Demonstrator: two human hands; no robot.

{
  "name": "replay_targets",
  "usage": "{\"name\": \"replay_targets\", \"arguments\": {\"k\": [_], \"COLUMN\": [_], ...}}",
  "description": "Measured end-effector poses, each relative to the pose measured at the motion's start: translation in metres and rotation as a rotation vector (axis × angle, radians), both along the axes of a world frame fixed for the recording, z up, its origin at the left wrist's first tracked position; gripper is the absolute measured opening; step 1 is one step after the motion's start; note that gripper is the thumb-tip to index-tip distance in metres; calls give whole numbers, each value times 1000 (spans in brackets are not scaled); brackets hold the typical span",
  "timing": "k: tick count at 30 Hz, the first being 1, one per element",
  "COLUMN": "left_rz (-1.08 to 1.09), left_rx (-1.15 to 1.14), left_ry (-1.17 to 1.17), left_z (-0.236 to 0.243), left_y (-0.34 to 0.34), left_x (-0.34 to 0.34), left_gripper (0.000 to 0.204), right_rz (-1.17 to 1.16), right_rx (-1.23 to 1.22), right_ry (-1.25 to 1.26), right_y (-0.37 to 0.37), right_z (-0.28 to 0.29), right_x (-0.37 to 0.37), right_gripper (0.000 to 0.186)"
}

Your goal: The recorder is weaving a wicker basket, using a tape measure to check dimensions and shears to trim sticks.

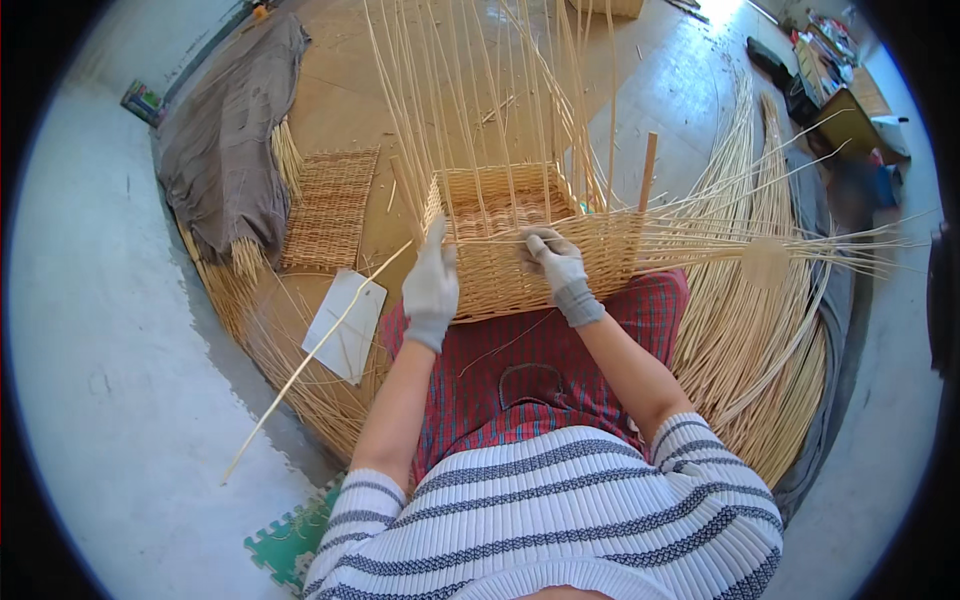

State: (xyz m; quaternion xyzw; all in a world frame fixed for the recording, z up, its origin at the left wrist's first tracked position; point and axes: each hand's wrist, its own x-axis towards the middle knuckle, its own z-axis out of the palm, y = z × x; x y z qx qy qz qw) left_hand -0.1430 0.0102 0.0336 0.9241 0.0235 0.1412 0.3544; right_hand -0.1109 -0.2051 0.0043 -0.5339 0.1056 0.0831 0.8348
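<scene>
A half-woven rectangular wicker basket [500,285] rests across my lap, with tall uprights standing from its far and left sides. My left hand [431,287], in a whitish work glove, grips the near left corner, its fingers partly hidden. From beside that corner a long wicker rod [310,355] slants down to the left; whether these fingers also hold it, I cannot tell. My right hand [557,263], gloved alike, is closed at the upper edge of the near wall, fingertips pinched on a thin wicker strand there.
A bundle of rods [765,250] juts right from the basket. Long loose rods [750,370] cover the floor on that side. At left lie a woven wicker panel [330,210], a white board [343,325] and a grey cloth [235,130] over more rods. A checked red cloth [540,370] covers my lap.
</scene>
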Motion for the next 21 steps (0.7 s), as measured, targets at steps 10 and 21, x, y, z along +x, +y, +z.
{"name": "replay_targets", "arguments": {"k": [10,21], "left_rz": [84,-280], "left_rx": [35,381], "left_ry": [457,202], "left_z": [-7,17], "left_y": [-8,-99], "left_x": [38,7], "left_gripper": [40,80], "right_rz": [-42,-158], "right_rx": [-727,-775], "right_ry": [-632,-766], "right_y": [44,-42], "right_z": [50,23], "right_x": [86,77], "right_gripper": [82,75]}}
